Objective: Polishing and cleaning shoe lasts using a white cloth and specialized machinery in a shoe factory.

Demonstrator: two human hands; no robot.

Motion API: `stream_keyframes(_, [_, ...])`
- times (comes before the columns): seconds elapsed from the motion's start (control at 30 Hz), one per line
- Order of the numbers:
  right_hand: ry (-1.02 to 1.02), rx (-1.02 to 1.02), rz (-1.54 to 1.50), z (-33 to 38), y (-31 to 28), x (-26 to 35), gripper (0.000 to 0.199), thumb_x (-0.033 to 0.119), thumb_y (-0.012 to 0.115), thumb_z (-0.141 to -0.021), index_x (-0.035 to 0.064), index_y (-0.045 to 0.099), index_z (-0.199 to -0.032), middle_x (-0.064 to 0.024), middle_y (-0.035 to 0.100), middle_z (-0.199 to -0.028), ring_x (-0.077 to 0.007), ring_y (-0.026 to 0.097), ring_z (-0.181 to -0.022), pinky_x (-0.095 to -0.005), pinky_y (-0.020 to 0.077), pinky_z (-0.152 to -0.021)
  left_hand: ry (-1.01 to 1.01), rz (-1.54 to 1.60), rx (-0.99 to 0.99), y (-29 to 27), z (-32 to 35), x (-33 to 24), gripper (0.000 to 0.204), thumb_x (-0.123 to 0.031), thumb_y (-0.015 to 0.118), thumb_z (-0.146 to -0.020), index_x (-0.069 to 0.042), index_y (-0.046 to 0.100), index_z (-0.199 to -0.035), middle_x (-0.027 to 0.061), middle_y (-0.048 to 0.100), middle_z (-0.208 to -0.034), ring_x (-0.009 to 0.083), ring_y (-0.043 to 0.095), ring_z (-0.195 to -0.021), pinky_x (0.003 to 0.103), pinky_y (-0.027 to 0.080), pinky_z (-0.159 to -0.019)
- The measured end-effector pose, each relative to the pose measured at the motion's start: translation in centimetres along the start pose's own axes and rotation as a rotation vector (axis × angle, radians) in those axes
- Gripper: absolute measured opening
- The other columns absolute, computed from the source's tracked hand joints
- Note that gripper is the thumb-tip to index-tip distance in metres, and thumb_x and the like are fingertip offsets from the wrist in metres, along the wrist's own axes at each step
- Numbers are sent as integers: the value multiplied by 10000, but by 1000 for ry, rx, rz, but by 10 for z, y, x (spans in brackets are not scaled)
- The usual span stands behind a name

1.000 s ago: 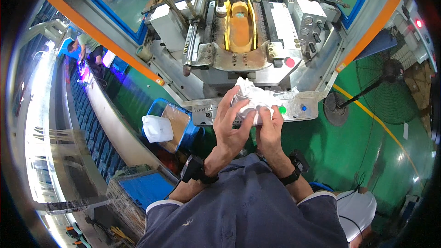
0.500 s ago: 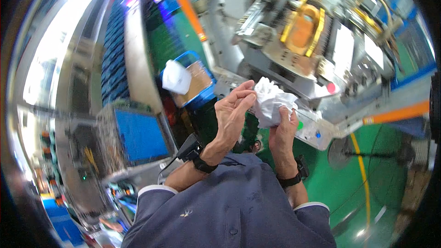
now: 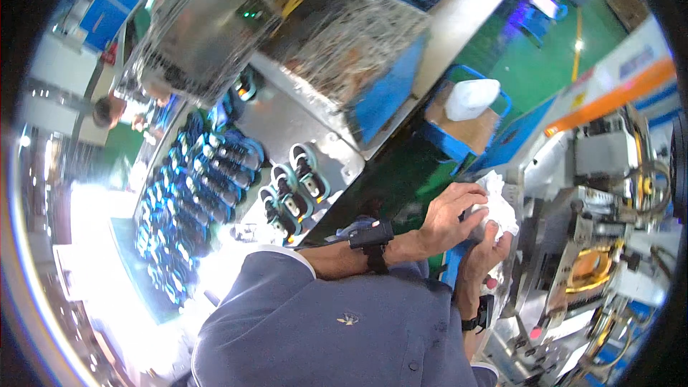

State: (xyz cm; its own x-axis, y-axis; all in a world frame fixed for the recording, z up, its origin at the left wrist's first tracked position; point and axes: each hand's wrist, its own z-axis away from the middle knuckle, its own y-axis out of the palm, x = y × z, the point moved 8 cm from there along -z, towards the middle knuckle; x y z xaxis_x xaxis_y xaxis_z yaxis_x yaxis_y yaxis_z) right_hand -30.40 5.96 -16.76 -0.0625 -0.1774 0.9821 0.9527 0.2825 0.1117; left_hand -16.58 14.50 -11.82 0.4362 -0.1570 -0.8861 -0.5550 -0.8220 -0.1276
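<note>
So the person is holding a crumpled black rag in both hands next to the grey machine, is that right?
Not quite: the crumpled rag is white, not black, as the head view shows. The rest stands: the left hand and the right hand both hold it, next to the grey machine.

Factory floor, shoe production line

Rows of blue sneakers (image 3: 215, 179) lie on a conveyor (image 3: 301, 122) at nine to ten o'clock; a grey press machine (image 3: 602, 229) stands at three, on green painted floor (image 3: 530, 57) at one.
</note>
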Motion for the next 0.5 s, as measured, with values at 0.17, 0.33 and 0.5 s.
stream_keyframes(0.17, [-4, 371, -142, -1, 78, -17, 283, 44, 533, -960, -72, 568, -1216, -131, 652, -1161, -183, 628, -1027, -316, 503, -896, -311, 171, -262, -74, 7, 43, 95, 1, 681, -827, 20, 708, -916, 152, 710, -1017, 234, 671, -965, 340, 528, -835])
stream_keyframes(0.33, [357, 434, -386, -2, 111, -51, 311, 72, 544, -957, -40, 541, -1247, -151, 618, -1237, -263, 630, -1117, -387, 521, -960, -608, 563, -482, -107, 30, 61, 134, -37, 643, -932, 77, 696, -979, 98, 705, -1050, 113, 633, -903, 263, 525, -841])
stream_keyframes(0.5, [569, 465, -503, 3, 132, -68, 363, 77, 578, -945, -31, 522, -1286, -151, 603, -1284, -286, 616, -1166, -432, 517, -996, -659, 592, -683, -134, 49, 47, 221, -214, 589, -1007, 3, 624, -1036, 71, 687, -997, 158, 664, -916, 322, 534, -854])
